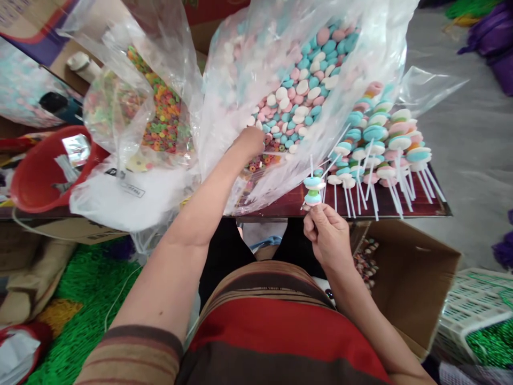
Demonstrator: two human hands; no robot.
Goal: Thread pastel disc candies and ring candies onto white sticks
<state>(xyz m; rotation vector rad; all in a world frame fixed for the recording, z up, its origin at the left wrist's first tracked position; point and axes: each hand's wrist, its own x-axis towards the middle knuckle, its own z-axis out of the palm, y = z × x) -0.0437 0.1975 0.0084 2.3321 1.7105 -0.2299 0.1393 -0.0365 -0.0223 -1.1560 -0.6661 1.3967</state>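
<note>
My right hand (326, 227) pinches a candy skewer (313, 191) near the table's front edge. Blue, white and green candies are stacked on it, and the bare stick tip points upward. My left hand (253, 141) reaches into the large clear plastic bag, its fingers hidden behind the back of the hand. Around it lie pink, blue and white round candies (298, 101) and small colourful ring candies (256, 163). Just right of my right hand, several finished-looking candy skewers (374, 136) are piled on the table with their white sticks toward me.
Left of the large bag stands another clear bag with ring candies (166, 117). A red bowl (24, 176) holding small packets sits at the far left. Below the table on the right are an open cardboard box (409, 289) and a white basket (465, 305).
</note>
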